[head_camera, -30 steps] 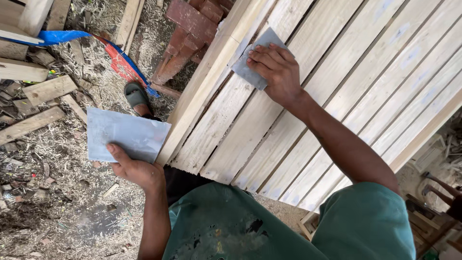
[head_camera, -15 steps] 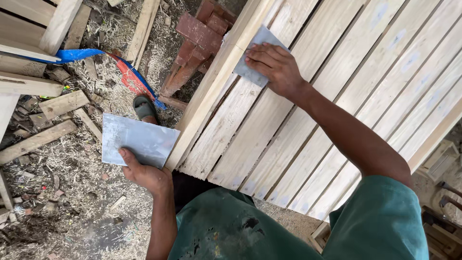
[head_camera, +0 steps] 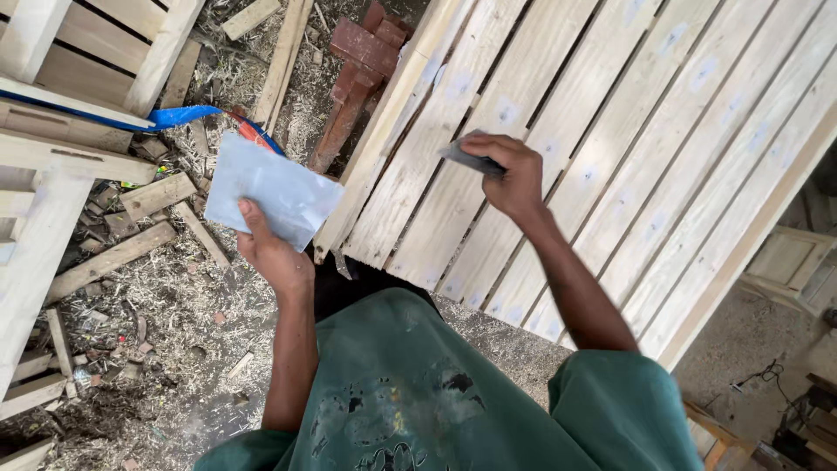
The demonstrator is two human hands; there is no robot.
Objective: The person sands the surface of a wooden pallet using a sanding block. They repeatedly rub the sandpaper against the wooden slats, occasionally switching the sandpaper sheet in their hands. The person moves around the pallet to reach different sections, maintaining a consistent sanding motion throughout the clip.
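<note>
Since the earlier frame your right hand has lifted its small grey sheet edge-on above the slatted wood panel, fingers clamped on it. Your left hand pinches the larger grey sheet over scrap-littered ground.

Soft, even daylight; faint shadows, no glare; slight motion blur (mostly at the edges); wide-angle stretch.

Pale bare-wood slats, matt grey paper sheet
</note>
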